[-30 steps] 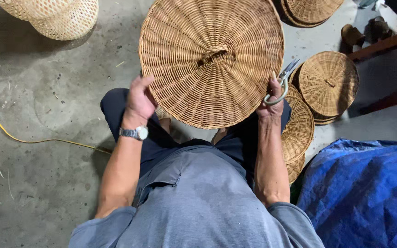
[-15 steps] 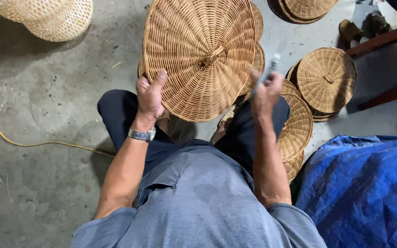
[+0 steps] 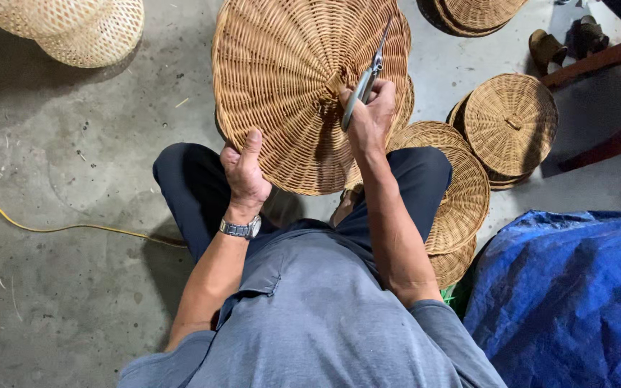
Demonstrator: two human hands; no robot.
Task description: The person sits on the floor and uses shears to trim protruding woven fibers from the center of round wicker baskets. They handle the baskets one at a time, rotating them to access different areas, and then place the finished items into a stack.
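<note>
A large round woven rattan lid (image 3: 282, 86) is tilted up in front of me over my knees. My left hand (image 3: 244, 172) grips its lower rim, thumb on the face. My right hand (image 3: 370, 118) holds metal scissors (image 3: 364, 82), whose blades lie across the lid beside the small woven knob at its centre.
More woven lids lie stacked by my right knee (image 3: 458, 197) and further right (image 3: 509, 126), others at the top edge (image 3: 479, 13). Pale open-weave baskets (image 3: 84, 29) sit top left. A yellow cord (image 3: 59, 228) crosses the concrete floor. A blue tarp (image 3: 569, 294) lies at the right.
The lid has turned and tilted leftward. My right hand left the lid's right rim and moved with the scissors onto its centre. My left hand has shifted along the lower rim.
</note>
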